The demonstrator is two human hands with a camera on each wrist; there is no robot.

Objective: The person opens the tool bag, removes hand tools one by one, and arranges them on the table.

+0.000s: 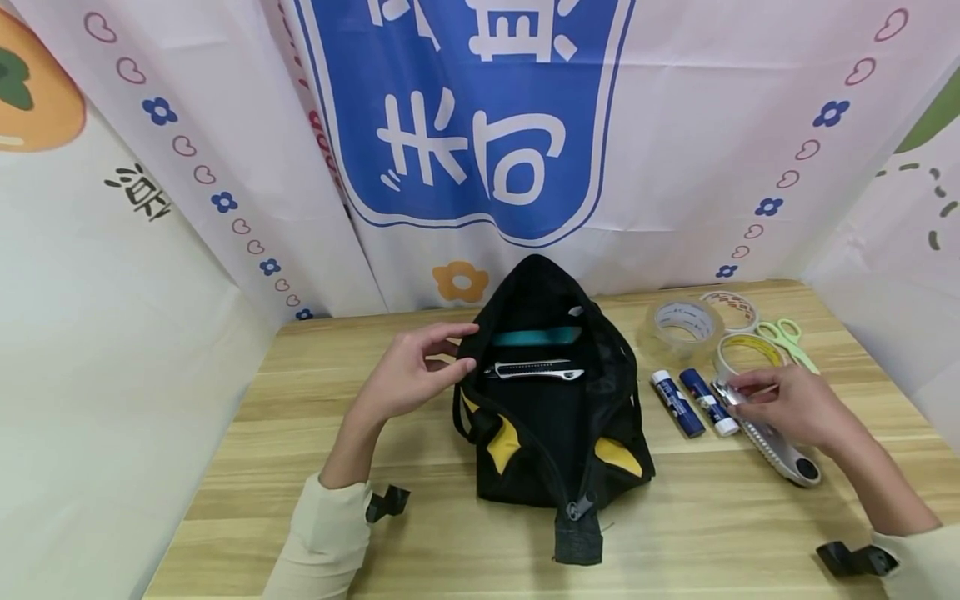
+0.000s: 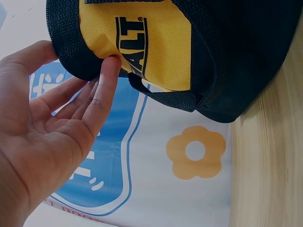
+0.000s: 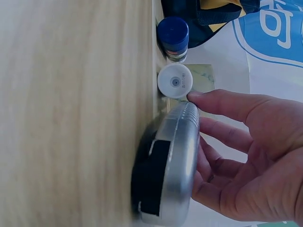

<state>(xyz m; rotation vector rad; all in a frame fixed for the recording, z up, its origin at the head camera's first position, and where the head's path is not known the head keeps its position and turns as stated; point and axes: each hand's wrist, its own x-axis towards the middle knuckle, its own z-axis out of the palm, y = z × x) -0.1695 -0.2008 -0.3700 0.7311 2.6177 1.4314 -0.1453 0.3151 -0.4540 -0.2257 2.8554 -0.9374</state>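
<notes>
A black and yellow tool bag (image 1: 525, 467) stands unzipped on the table, its mouth spread wide. My left hand (image 1: 412, 371) pinches the bag's left rim between thumb and fingers; the left wrist view shows this hand (image 2: 61, 123) by the yellow lettered panel (image 2: 161, 47). Inside the bag lie a slim box cutter (image 1: 536, 369) and a teal object (image 1: 536, 337) whose kind I cannot tell. On the right, my right hand (image 1: 798, 404) holds the front end of a silver utility knife (image 1: 780, 450). Close up, thumb and fingers grip its metal body (image 3: 182, 156), low over the wood.
Two glue sticks (image 1: 678, 404) lie between the bag and the utility knife. Behind them are a clear tape roll (image 1: 651, 333), two more tape rolls and light green scissors (image 1: 786, 337). Printed cloth (image 1: 675, 167) hangs along the table's back edge.
</notes>
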